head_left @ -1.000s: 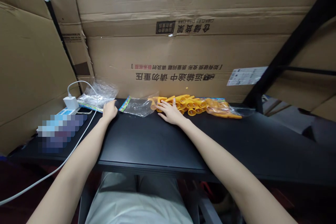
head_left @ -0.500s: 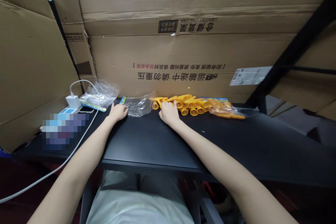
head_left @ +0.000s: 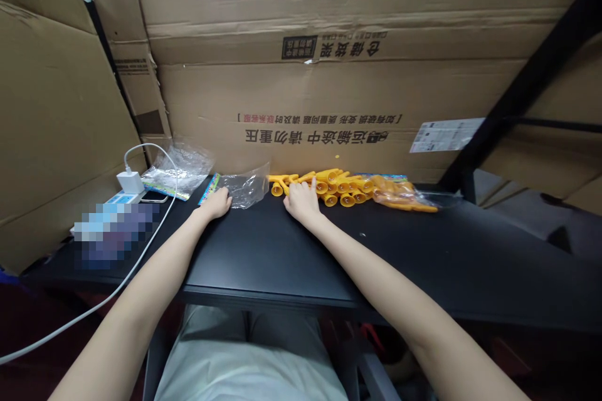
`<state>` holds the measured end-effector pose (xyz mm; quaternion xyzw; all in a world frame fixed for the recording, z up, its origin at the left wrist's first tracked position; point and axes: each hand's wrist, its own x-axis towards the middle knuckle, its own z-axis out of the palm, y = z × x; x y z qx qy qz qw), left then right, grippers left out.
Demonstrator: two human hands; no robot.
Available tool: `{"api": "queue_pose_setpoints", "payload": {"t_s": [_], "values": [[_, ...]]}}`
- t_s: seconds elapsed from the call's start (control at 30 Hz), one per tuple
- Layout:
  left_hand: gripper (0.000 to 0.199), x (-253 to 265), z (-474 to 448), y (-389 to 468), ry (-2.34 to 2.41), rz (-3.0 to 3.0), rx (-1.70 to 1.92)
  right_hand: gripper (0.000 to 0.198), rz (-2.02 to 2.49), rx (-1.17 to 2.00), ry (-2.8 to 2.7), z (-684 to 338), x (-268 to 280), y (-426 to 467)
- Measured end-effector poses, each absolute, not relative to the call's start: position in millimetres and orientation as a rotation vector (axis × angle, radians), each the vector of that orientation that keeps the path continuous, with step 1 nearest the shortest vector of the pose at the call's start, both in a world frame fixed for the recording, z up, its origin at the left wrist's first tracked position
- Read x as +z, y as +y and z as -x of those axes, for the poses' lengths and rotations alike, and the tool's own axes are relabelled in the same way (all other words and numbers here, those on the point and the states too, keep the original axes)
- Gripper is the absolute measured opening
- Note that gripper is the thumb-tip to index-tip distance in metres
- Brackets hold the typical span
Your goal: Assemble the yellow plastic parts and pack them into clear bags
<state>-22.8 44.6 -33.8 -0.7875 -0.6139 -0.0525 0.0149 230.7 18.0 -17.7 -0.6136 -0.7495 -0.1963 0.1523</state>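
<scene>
My left hand (head_left: pixel 217 203) rests on the black table, its fingers curled over the near left edge of a clear plastic bag (head_left: pixel 249 187). That bag lies flat and has a colourful printed header strip (head_left: pixel 207 189) at its left end. My right hand (head_left: pixel 301 202) is closed at the left end of a pile of yellow plastic toy horns (head_left: pixel 345 188), around a thin yellow stem; its fingertips are partly hidden. Several horns lie with their flared mouths facing me. To their right, more yellow horns (head_left: pixel 399 194) sit inside a clear bag.
Further clear bags (head_left: pixel 181 166) lie at the back left. A white charger (head_left: pixel 130 182) with a cable stands on a power strip, beside a phone (head_left: pixel 155 197). A cardboard wall (head_left: pixel 282 94) rises behind the black table (head_left: pixel 273 250).
My left hand has moved slightly right and its fingers have drawn together on the bag; the header strip now shows more. My right hand has barely moved.
</scene>
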Motion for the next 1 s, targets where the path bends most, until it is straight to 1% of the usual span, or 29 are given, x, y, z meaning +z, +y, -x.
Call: {"api": "queue_pose_setpoints", "payload": {"t_s": [0.1,0.23,0.33,0.4,0.43,0.57,0.73,0.87,1.0], "values": [[0.049,-37.3,25.4,48.8,-1.932,2.467,-0.135,0.026,1.779,-0.381,-2.041,-230.9,-4.1,16.9],[0.052,-38.0,28.8,50.9,-1.955,2.481,-0.063,0.022,1.746,0.075,-1.693,-238.0,10.9,23.7],[0.052,-37.7,31.8,52.1,-1.971,2.506,-0.073,0.018,1.553,0.543,-1.392,-246.4,10.3,29.7],[0.052,-37.3,33.3,52.4,-1.985,2.52,-0.078,0.022,1.349,0.798,-1.187,-251.7,6.8,31.7],[0.052,-36.9,33.7,52.2,-1.99,2.525,-0.075,0.025,1.256,0.876,-1.097,-253.9,5.4,32.0],[0.052,-33.7,33.7,49.0,-1.989,2.527,-0.074,0.029,1.021,0.998,-0.893,-258.6,7.5,30.0],[0.048,-26.5,31.1,43.2,-1.968,2.507,-0.111,0.019,0.841,1.175,-0.92,-250.0,17.4,18.2],[0.039,-21.3,24.6,38.4,-1.929,2.544,-0.199,0.016,0.924,1.323,-1.048,-239.6,16.4,8.1],[0.032,-19.3,18.2,32.3,-2.092,2.444,-0.208,0.017,1.129,1.348,-1.119,-239.5,11.8,6.3]]}}
